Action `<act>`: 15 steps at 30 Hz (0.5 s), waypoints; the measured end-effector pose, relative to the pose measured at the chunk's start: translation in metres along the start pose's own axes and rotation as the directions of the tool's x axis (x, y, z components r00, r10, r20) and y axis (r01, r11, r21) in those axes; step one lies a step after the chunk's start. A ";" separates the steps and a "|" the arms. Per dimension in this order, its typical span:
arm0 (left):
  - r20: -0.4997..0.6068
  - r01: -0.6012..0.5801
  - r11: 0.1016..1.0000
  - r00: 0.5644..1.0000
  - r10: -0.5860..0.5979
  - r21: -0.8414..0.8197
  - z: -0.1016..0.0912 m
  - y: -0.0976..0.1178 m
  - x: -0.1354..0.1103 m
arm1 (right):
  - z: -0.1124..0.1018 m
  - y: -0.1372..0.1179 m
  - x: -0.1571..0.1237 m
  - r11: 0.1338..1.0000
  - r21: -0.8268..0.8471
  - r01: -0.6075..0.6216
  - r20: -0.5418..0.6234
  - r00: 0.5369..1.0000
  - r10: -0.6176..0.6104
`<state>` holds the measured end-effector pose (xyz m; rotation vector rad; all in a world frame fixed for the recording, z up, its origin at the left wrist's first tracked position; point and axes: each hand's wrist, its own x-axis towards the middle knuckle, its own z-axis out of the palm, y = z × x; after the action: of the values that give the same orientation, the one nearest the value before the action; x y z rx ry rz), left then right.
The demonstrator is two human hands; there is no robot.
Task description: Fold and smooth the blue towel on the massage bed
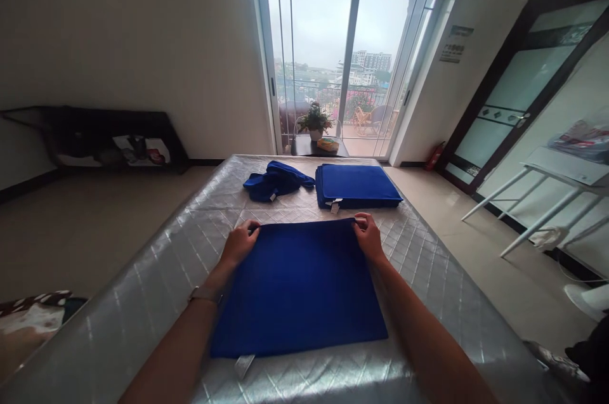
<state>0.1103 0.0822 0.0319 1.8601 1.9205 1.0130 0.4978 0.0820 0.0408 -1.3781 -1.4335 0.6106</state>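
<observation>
Your left hand (243, 241) and right hand (368, 237) pinch blue fabric (299, 290), far corners.
Folded stack (359, 184) far right; crumpled fabric (280, 181) far left.

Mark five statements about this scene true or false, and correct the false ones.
1. The left hand and right hand hold the flat cloth at its far corners. True.
2. The stack lies left of the crumpled cloth. False: the stack lies to its right.
3. A pale tag sticks out at the flat cloth's near edge. True.
4. The watch is on the right wrist. False: the watch is on the left.
5. The flat cloth is red. False: it is blue.
</observation>
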 end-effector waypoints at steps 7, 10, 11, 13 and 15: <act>-0.003 0.018 0.976 1.000 -0.020 -0.219 -0.021 0.007 -0.001 | -0.011 -0.016 -0.003 0.995 0.077 0.065 -0.002 0.998 -0.065; -0.018 0.014 0.952 1.000 -0.020 -0.305 -0.030 0.010 -0.002 | -0.016 -0.020 -0.005 0.988 0.137 0.070 0.009 0.997 -0.072; -0.024 0.015 0.942 0.999 -0.025 -0.335 -0.033 0.011 -0.002 | -0.018 -0.021 -0.005 0.984 0.166 0.064 0.012 0.998 -0.067; -0.025 0.025 0.923 0.999 -0.038 -0.384 -0.037 0.013 -0.003 | -0.020 -0.024 -0.007 0.975 0.218 0.047 0.017 0.999 -0.052; -0.017 0.041 0.909 0.998 -0.052 -0.414 -0.042 0.015 -0.004 | -0.023 -0.027 -0.008 0.966 0.256 0.034 0.009 0.999 -0.038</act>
<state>0.0958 0.0656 0.0705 1.5574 1.5946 1.3158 0.5054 0.0624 0.0706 -1.1438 -1.3360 0.7551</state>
